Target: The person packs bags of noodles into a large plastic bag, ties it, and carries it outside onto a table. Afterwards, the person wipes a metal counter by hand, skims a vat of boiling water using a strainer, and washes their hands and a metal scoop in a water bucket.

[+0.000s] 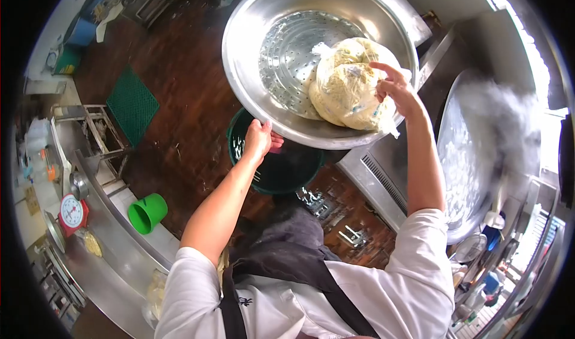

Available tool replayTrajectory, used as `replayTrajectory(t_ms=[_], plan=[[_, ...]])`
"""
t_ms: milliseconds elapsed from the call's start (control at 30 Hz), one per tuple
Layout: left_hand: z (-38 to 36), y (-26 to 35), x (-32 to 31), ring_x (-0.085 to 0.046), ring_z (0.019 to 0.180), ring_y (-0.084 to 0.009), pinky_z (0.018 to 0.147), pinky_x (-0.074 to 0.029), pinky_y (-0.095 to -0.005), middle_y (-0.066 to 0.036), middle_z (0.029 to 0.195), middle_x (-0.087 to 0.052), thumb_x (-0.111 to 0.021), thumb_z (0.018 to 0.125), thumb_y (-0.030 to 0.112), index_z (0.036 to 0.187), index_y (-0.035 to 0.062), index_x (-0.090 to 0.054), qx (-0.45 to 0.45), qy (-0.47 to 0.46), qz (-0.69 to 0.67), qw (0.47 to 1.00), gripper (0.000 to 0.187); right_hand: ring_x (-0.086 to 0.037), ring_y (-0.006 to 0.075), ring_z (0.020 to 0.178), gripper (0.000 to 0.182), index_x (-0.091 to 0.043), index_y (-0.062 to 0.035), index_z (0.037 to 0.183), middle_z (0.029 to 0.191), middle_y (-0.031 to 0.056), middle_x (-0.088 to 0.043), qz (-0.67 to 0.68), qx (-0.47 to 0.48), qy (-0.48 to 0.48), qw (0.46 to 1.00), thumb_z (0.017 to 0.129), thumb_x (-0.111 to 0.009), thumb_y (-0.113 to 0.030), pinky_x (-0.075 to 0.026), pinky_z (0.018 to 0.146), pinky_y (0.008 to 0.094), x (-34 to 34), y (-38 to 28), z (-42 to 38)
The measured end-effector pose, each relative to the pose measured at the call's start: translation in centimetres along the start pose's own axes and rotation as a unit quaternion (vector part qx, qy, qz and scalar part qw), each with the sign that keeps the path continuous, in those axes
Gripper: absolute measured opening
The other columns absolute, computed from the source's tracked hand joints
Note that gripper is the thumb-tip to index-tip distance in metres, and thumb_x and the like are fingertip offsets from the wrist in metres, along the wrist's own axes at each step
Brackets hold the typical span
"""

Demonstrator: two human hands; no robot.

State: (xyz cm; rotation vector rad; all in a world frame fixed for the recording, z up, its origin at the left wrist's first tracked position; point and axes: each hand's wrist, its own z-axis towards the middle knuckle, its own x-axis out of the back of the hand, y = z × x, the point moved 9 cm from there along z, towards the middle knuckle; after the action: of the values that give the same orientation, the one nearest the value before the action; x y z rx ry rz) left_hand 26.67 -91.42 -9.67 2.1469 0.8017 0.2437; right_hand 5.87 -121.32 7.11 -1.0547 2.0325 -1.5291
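A large steel bowl [251,33] with a perforated steel plate [293,57] inside it is held tilted over a dark green bin [281,171]. My left hand [259,140] grips the bowl's lower rim. Two clear plastic bags of pale noodles [347,87] lie in the bowl against its lower right side. My right hand [396,90] rests on the bags, fingers curled around the plastic.
A steaming wok [473,159] sits at the right beside a steel counter [383,171]. On the left are a steel worktable [108,243], a red scale [72,213], a green cup [148,213] and a green floor mat [132,105].
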Motion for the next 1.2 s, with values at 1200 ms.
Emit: replayTrajectory(t_ms=[1200], plan=[[-13.3,12.1,0.6,-0.065,0.106,-0.0241,0.093,-0.055,-0.0396,-0.012,0.120,-0.064,-0.054,0.104,0.031,0.134,0.0022,-0.054,-0.070,-0.295,-0.413,0.859,0.041,-0.053,0.0052,0.063,0.042,-0.050,-0.0011,0.128,0.095,0.0118,-0.065,-0.099,0.430,0.276,0.854,0.087,-0.061,-0.003,-0.040,0.053,0.0156,-24.3,-35.8,-22.0]])
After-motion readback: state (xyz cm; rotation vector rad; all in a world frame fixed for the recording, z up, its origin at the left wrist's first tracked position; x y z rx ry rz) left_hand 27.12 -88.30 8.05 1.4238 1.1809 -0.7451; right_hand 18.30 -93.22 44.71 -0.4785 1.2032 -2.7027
